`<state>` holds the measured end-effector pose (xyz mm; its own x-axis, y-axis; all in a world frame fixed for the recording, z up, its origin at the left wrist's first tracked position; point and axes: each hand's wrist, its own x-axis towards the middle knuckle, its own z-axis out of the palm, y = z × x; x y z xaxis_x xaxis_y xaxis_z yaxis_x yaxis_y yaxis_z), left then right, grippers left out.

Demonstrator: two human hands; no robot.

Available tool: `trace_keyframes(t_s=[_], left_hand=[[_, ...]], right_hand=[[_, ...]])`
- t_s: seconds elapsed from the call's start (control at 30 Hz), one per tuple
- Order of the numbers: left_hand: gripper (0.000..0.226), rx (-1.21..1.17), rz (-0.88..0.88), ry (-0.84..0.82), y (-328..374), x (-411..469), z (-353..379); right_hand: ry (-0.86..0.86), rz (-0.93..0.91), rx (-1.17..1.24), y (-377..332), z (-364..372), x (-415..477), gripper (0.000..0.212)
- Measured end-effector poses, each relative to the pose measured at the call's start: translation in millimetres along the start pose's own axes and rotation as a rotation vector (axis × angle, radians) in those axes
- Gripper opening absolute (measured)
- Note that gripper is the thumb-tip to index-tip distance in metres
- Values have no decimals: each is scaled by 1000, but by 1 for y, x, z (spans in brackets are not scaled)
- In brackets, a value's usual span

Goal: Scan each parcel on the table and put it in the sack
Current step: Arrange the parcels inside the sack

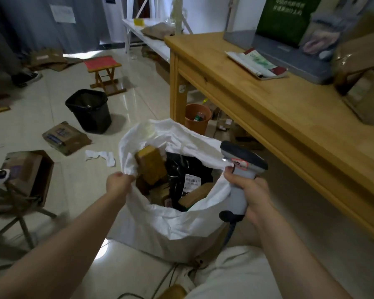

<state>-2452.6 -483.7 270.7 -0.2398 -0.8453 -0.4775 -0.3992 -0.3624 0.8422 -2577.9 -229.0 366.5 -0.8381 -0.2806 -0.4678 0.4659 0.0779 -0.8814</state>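
In the head view the left arm stretches forward and down, and the left grip (pixel 118 184) is curled tight on the near-left rim of the white sack (pixel 173 225), which stands open on the floor beside the desk (pixel 268 113). The right grip (pixel 254 196), at the sack's right rim, is wrapped round the handle of the grey scanner (pixel 243 162). A brown box parcel (pixel 149 162) and a black bagged parcel (pixel 185 167) lie inside the sack.
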Motion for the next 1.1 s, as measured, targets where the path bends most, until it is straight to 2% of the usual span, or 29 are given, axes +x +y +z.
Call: trace_keyframes(t_s=[0.07,0.1,0.17,0.23,0.3,0.37,0.43,0.53,0.63,0.7,0.8,0.9,1.03,1.1], left_hand=[[12,-6,23,17,1,-6,-13],[11,-8,-13,57,-13,-5,-28],[10,94,-116,119,-53,-1,-62],[16,230,-249,95,-89,1,-88],[22,313,-268,52,-105,12,-96],[30,376,-212,31,-98,22,-86],[49,467,-143,47,-79,25,-63],[70,796,91,118,-48,1,-27],[69,887,374,-31,-33,-27,12],[73,891,436,-165,-25,-43,36],[66,881,488,-302,-12,-62,66],[60,858,567,-351,16,-87,90],[55,741,726,-416,73,-126,126],[55,704,827,-465,102,-148,145]], right_hand=[[-35,-26,77,1,-2,-6,51],[-54,-44,104,2,-3,-8,54],[-72,-55,109,5,-4,-13,46],[-17,-31,48,11,-1,-15,30],[54,17,-8,20,1,-12,26],[120,60,-39,26,1,-10,31],[169,83,-51,26,-5,-10,27],[217,78,-28,20,-17,-14,24],[231,70,-11,16,-22,-21,24],[233,60,1,13,-24,-25,25],[206,53,40,3,-32,-36,23],[71,78,237,-11,-41,-50,32],[-82,112,583,-56,-59,-70,20],[-119,85,777,-85,-75,-77,27]])
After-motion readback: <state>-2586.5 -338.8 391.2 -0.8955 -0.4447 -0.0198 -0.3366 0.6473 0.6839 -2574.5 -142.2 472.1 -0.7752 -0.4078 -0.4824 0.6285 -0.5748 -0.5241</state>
